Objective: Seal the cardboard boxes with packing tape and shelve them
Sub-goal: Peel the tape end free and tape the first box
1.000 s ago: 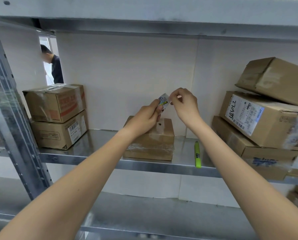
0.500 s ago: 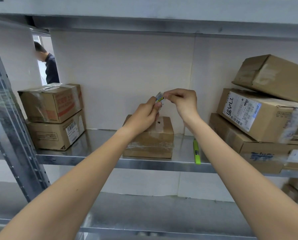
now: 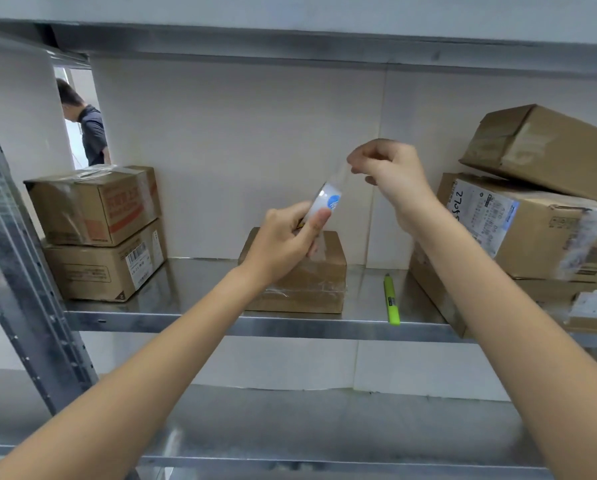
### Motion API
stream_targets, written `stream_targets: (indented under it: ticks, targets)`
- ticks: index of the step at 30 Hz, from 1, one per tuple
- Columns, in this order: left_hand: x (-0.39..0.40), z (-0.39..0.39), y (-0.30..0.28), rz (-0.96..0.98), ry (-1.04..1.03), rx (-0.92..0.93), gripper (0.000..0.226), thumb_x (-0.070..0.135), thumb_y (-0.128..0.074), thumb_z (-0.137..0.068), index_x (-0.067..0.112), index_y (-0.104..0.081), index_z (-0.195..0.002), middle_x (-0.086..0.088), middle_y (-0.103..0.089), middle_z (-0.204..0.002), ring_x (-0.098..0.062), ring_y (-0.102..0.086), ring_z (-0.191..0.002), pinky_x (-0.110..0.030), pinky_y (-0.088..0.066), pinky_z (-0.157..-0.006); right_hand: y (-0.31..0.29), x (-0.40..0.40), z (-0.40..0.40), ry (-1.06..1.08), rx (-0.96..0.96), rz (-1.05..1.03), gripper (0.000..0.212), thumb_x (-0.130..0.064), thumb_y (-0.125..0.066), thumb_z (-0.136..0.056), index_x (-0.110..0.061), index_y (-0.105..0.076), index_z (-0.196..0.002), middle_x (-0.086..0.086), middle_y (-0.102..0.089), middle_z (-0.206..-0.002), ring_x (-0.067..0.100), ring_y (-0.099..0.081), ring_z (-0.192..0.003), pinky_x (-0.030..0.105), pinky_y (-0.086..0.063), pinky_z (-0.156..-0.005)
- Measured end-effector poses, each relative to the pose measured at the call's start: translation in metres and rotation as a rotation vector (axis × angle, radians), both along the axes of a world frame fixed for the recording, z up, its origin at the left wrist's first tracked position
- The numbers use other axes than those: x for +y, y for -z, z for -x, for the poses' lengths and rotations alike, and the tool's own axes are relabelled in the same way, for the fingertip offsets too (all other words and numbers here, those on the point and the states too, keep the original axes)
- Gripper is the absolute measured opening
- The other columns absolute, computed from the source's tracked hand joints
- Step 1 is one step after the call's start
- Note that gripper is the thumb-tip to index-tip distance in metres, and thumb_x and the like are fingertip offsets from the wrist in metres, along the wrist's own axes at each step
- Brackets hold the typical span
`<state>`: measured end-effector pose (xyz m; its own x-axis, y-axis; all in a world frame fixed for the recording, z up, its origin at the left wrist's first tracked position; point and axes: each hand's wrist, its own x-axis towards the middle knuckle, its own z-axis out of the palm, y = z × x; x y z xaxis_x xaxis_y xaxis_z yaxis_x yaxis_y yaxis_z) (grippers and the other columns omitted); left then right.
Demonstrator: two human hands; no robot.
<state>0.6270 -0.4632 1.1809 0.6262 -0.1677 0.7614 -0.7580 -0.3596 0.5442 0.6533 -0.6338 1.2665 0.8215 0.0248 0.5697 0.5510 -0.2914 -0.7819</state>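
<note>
My left hand (image 3: 286, 240) grips a small roll of clear packing tape (image 3: 326, 202) with a blue mark on its side. My right hand (image 3: 390, 174) pinches the free end of the tape, and a clear strip (image 3: 340, 176) stretches from the roll up to its fingers. Both hands hover above a small flat cardboard box (image 3: 304, 282) that stands in the middle of the metal shelf (image 3: 290, 323). Clear tape shows on the box's top and front.
Two stacked boxes (image 3: 96, 233) stand at the shelf's left. Several larger boxes (image 3: 532, 223) are piled at the right, the top one tilted. A yellow-green marker (image 3: 392, 299) lies right of the small box. A person (image 3: 89, 129) stands beyond the shelf, far left.
My right hand has pulled up and to the right, drawing a strip of tape off the roll. My left hand has dropped a little with the roll.
</note>
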Motion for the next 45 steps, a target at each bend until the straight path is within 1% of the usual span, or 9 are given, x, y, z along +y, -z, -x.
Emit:
stream_targets:
  ticks: [6,14,18,23,26,30,33,37,45]
  targets:
    - [-0.008,0.032,0.006,0.11,0.113,0.212,0.029,0.015,-0.043,-0.094,-0.012,-0.049,-0.087,-0.012,-0.051,-0.05,-0.023,-0.053,-0.046,-0.056,-0.052,-0.067,-0.002,-0.008,-0.008,-0.131,0.189,0.158,0.008,-0.015,-0.07,-0.084,-0.013,-0.075,-0.09,-0.001,-0.075,-0.092,0.011,-0.069,-0.083,0.026,-0.046,-0.083]
    - [-0.023,0.076,0.03,0.243,0.108,0.414,0.036,0.029,-0.045,-0.102,0.006,-0.058,-0.078,-0.002,-0.065,-0.056,-0.016,-0.069,-0.064,-0.03,-0.053,-0.084,0.002,-0.003,-0.01,-0.186,0.184,0.243,0.008,-0.013,-0.07,-0.085,-0.015,-0.077,-0.089,-0.006,-0.074,-0.084,0.005,-0.067,-0.077,0.026,-0.048,-0.084]
    - [-0.011,0.084,0.041,0.056,0.188,0.33,0.048,0.039,-0.052,-0.098,0.001,-0.061,-0.07,0.002,-0.067,-0.059,-0.014,-0.07,-0.087,-0.027,-0.05,-0.087,0.005,0.001,-0.012,-0.233,0.236,0.25,0.007,-0.014,-0.069,-0.086,-0.017,-0.076,-0.087,-0.007,-0.075,-0.085,0.007,-0.068,-0.08,0.027,-0.049,-0.087]
    - [-0.016,0.088,0.046,0.186,0.203,0.402,0.034,0.024,-0.041,-0.105,0.004,-0.053,-0.079,-0.007,-0.065,-0.057,-0.019,-0.063,-0.055,-0.031,-0.052,-0.072,0.006,0.004,-0.016,-0.192,0.214,0.289,0.008,-0.01,-0.07,-0.084,-0.016,-0.076,-0.085,-0.005,-0.075,-0.088,0.007,-0.068,-0.076,0.025,-0.048,-0.083]
    - [-0.024,0.093,0.048,0.396,0.263,0.571,0.04,0.04,-0.042,-0.098,0.005,-0.052,-0.08,-0.01,-0.066,-0.058,-0.021,-0.066,-0.056,-0.025,-0.053,-0.068,0.005,0.0,-0.02,-0.145,0.2,0.179,0.009,-0.008,-0.069,-0.085,-0.014,-0.075,-0.085,-0.003,-0.075,-0.093,0.01,-0.068,-0.079,0.026,-0.049,-0.084]
    - [-0.018,0.096,0.064,0.399,0.352,0.651,0.048,0.051,-0.042,-0.096,0.011,-0.058,-0.075,-0.011,-0.07,-0.064,-0.027,-0.073,-0.09,-0.032,-0.045,-0.102,0.01,-0.001,-0.022,-0.159,0.236,0.176,0.007,-0.01,-0.069,-0.085,-0.012,-0.075,-0.087,0.0,-0.075,-0.098,0.013,-0.069,-0.082,0.029,-0.051,-0.089]
    - [-0.016,0.099,0.067,0.216,0.253,0.545,0.042,0.041,-0.044,-0.1,0.014,-0.065,-0.076,-0.002,-0.072,-0.067,-0.019,-0.07,-0.088,-0.025,-0.05,-0.091,0.008,0.0,-0.028,-0.162,0.251,0.195,0.009,-0.01,-0.069,-0.086,-0.009,-0.075,-0.092,-0.001,-0.075,-0.097,0.014,-0.07,-0.084,0.03,-0.052,-0.089]
    - [-0.019,0.098,0.055,0.37,0.196,0.605,0.041,0.034,-0.041,-0.1,0.003,-0.058,-0.081,-0.004,-0.06,-0.049,-0.015,-0.054,-0.047,-0.021,-0.052,-0.067,0.007,0.001,-0.043,-0.107,0.245,0.242,0.015,-0.011,-0.07,-0.086,-0.005,-0.075,-0.098,0.001,-0.075,-0.098,0.013,-0.069,-0.081,0.029,-0.051,-0.087]
    - [-0.035,0.091,0.048,0.49,0.086,0.787,0.046,0.043,-0.042,-0.101,0.006,-0.058,-0.08,-0.007,-0.065,-0.057,-0.013,-0.06,-0.048,-0.016,-0.051,-0.058,0.038,0.02,-0.076,-0.085,0.386,0.227,0.018,-0.015,-0.069,-0.086,-0.004,-0.074,-0.1,0.006,-0.074,-0.104,0.022,-0.07,-0.093,0.036,-0.052,-0.088]
